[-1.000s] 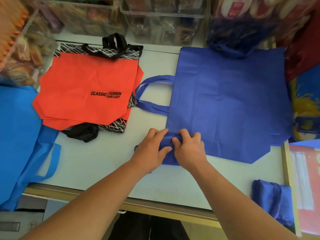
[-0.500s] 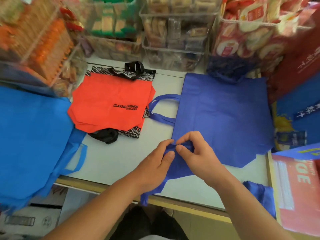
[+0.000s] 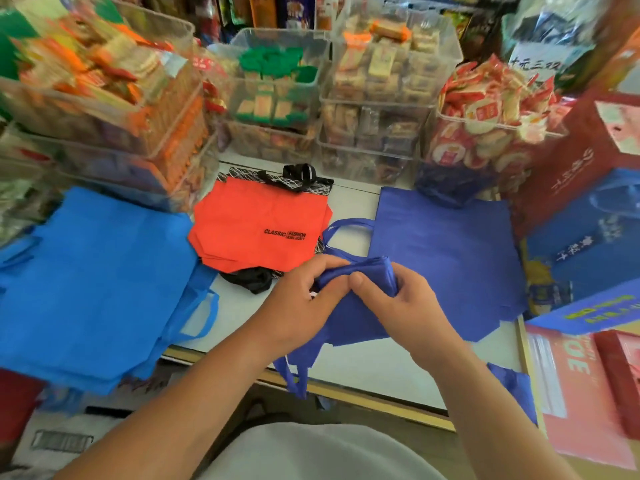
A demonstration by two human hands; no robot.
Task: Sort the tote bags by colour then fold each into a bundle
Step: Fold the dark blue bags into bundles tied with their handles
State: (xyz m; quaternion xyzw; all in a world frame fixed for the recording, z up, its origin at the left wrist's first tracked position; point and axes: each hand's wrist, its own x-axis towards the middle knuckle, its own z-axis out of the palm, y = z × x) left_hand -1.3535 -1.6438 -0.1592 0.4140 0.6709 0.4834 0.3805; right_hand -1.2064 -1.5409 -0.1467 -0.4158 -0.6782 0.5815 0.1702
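Two hands meet above the near middle of the white table [image 3: 374,368], both grasping one dark blue bag [image 3: 360,271], partly rolled. Left hand [image 3: 298,306]: fingers curled over the roll's left end. Right hand [image 3: 398,303]: thumb pressed on the roll's front, fingers wrapped round its right end. The roll's long axis runs left to right; its loose cloth falls toward the person, and one handle loop [image 3: 294,375] dangles past the table's near edge. One flat dark blue bag [image 3: 446,258] lies behind, handles pointing left. One folded blue bundle [image 3: 512,386] sits at near right. Orange bags [image 3: 263,230] form one stack and light blue bags [image 3: 93,282] one pile; the number in each cannot be told.
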